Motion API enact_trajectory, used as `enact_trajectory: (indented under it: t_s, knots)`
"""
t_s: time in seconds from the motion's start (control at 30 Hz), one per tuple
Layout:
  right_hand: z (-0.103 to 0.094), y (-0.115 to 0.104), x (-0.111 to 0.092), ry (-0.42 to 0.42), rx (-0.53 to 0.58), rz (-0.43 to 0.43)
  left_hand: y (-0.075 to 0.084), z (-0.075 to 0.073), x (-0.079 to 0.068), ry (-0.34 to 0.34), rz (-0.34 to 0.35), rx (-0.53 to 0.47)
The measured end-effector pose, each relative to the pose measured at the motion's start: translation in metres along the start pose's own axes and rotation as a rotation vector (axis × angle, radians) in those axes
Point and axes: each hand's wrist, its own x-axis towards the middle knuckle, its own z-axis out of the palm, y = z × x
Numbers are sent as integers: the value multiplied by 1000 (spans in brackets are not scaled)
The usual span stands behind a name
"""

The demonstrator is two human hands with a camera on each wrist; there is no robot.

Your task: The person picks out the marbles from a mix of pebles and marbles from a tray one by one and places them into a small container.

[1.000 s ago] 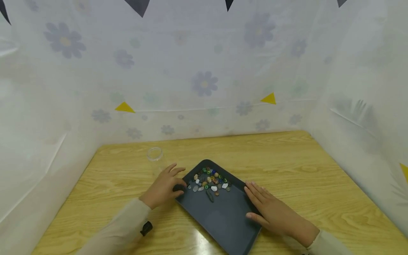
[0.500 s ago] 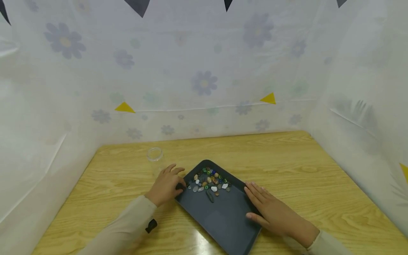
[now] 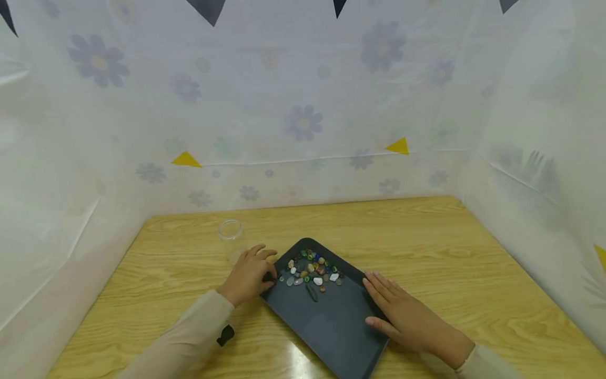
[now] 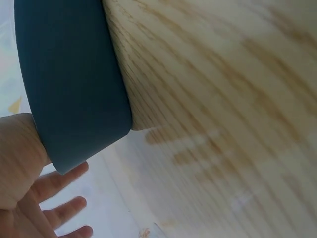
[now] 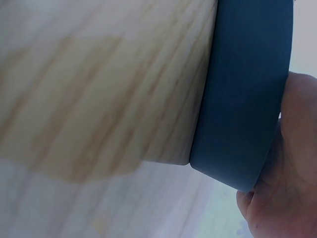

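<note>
A dark rectangular tray (image 3: 326, 321) lies at an angle on the wooden table, with several coloured marbles (image 3: 320, 270) and pebbles (image 3: 317, 281) gathered toward its far corner. My left hand (image 3: 248, 275) pinches the tray's left corner between thumb and index finger, the other fingers spread above. The left wrist view shows the hand (image 4: 20, 183) at the end of the tray wall (image 4: 74, 79). On the right rim rests my right hand (image 3: 400, 313), fingers straight and side by side, thumb reaching inside. The right wrist view shows the tray's outer wall (image 5: 242, 94) beside that hand (image 5: 292, 173).
A clear glass jar (image 3: 230, 231) stands on the table (image 3: 416, 237) behind my left hand. A long dark green stone (image 3: 311, 292) lies nearest the tray's middle. White flowered sheeting (image 3: 265, 105) encloses the table at the back and sides.
My left hand and forearm have shifted slightly right and forward, covering more of the tray's left corner. My right hand, the tray and the stones look unmoved.
</note>
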Motion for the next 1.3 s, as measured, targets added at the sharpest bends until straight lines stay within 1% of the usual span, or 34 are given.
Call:
enact_trajectory:
  t_s: [0.17, 0.23, 0.3, 0.4, 0.5, 0.67, 0.73, 0.87, 0.93, 1.0, 1.07, 1.2, 1.3]
  knots:
    - [1, 1, -1, -8, 3, 3, -1, 0, 1, 4, 45, -50]
    - [1, 2, -1, -14, 7, 7, -1, 1, 2, 17, 64, -79]
    - [0, 2, -1, -20, 13, 14, -2, 0, 4, 48, 85, -95]
    - [0, 2, -1, -21, 18, 18, -2, -3, 7, 125, 106, -93]
    - [0, 2, -1, -16, 20, 19, -2, -11, 10, 215, 121, -83]
    - [0, 3, -2, -10, 18, 20, -7, -24, 13, 344, 120, -81]
    - [0, 3, -2, -13, 21, 23, -11, -30, 12, 386, 104, -79]
    - [0, 3, -1, -29, 35, 29, -21, -42, 10, 491, 66, -84]
    - [0, 3, -1, -37, 39, 30, -27, -47, 8, 541, 37, -80]
    - [0, 2, -1, -40, 39, 32, -34, -52, 6, 578, -6, -87]
    - [0, 2, -1, -42, 36, 34, -41, -55, 3, 596, -64, -97]
    - [0, 2, 0, -43, 33, 34, -54, -58, -3, 611, -188, -132]
    - [0, 2, 0, -44, 33, 32, -62, -58, -7, 617, -253, -148]
